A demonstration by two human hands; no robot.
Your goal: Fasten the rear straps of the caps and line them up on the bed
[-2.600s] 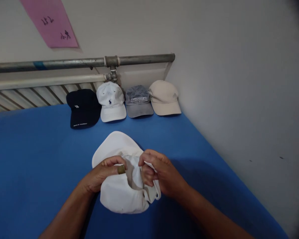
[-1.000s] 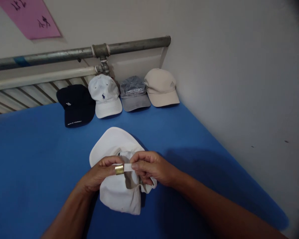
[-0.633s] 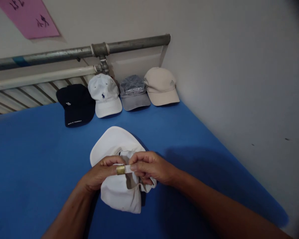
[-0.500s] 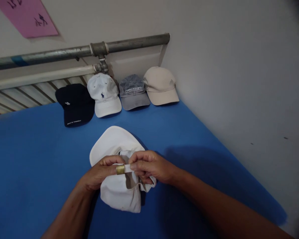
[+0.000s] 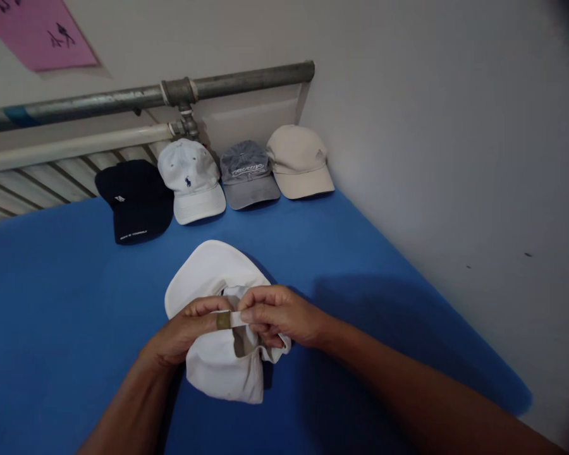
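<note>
A white baseball cap [image 5: 222, 373] lies on the blue surface with its back opening towards me and its brim [image 5: 208, 272] pointing away. My left hand [image 5: 184, 328] is closed at the brass buckle [image 5: 223, 320], thumb against its left side and fingers behind it. From the buckle a short white strap [image 5: 237, 318] runs to the right. My right hand [image 5: 277, 316] pinches that strap between thumb and forefinger, its other fingers curled at the edge of the cap's opening. The cap's inside is mostly hidden by both hands.
Along the back stand a black cap [image 5: 140, 202], a white cap with a blue emblem [image 5: 194, 183], a grey cap [image 5: 249, 177] and a beige cap [image 5: 299, 161]. Behind them are a radiator [image 5: 52, 180] and a metal pipe [image 5: 246, 81]. A wall [image 5: 431, 158] bounds the blue surface [image 5: 66, 303] on the right.
The whole view has shifted slightly, so everything appears a little further left. Both hands keep the same hold on buckle and strap, and the cap has barely moved.
</note>
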